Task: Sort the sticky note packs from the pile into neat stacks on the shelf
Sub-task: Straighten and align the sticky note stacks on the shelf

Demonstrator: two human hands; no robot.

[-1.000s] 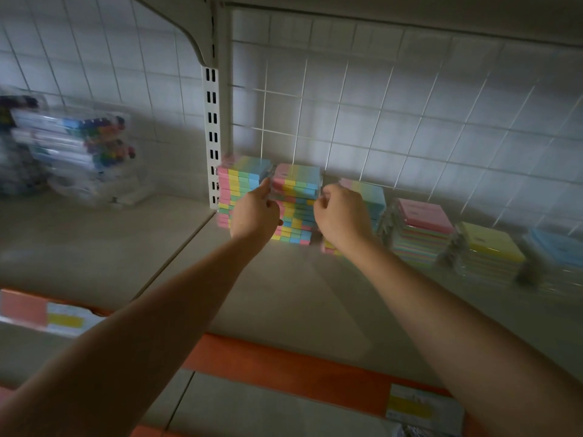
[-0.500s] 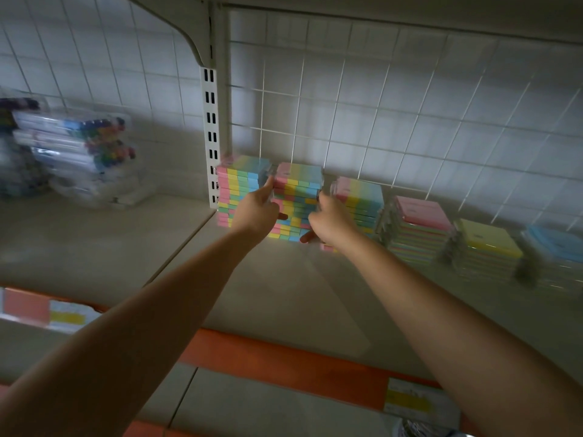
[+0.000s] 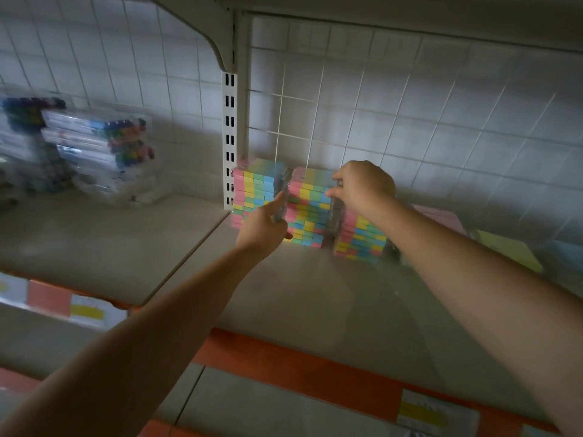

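Three stacks of striped pink, yellow, green and blue sticky note packs stand at the back of the shelf (image 3: 315, 294): a left stack (image 3: 257, 190), a middle stack (image 3: 307, 209) and a lower right stack (image 3: 359, 241). My left hand (image 3: 263, 227) lies against the middle stack's left side, thumb pointing up between the left and middle stacks. Over the top right corner of the middle stack, my right hand (image 3: 362, 186) curls its fingers on the top packs. My right arm hides part of the right stack.
Blurred single-colour pads, pink (image 3: 438, 216) and yellow (image 3: 508, 250), lie further right. Clear packs of coloured markers (image 3: 104, 152) are piled on the left shelf section. A slotted upright (image 3: 229, 137) divides the sections. An orange price rail (image 3: 299, 364) edges the shelf.
My right hand has risen from the lower right side of the middle stack to its top right corner. The left hand slid lower along the stack's left side. The camera has shifted a little.
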